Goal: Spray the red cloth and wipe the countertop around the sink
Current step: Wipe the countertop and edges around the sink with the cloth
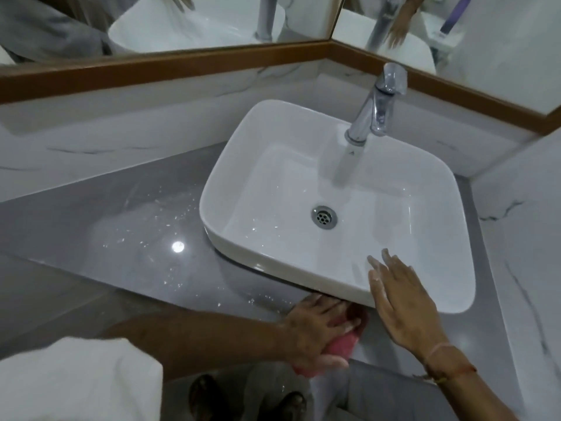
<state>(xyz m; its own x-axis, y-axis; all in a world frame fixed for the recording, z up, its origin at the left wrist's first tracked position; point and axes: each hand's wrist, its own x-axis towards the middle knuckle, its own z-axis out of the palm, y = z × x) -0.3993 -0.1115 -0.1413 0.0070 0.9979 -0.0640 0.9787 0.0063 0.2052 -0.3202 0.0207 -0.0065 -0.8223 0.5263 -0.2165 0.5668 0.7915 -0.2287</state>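
Observation:
A white rectangular basin [230, 189] stands on the grey countertop [91, 226]. My left hand [315, 329] presses the red cloth [343, 344] flat on the countertop's front strip, right under the basin's near rim. The cloth is mostly covered by my fingers. My right hand [400, 302] rests with fingers spread on the basin's near rim and holds nothing. No spray bottle is in view.
A chrome tap [376, 107] rises behind the basin and leans over it. Wet specks and streaks lie on the countertop left of the basin. Marble wall panels and wood-framed mirrors [182, 22] close the corner. The countertop's front edge runs just below my left hand.

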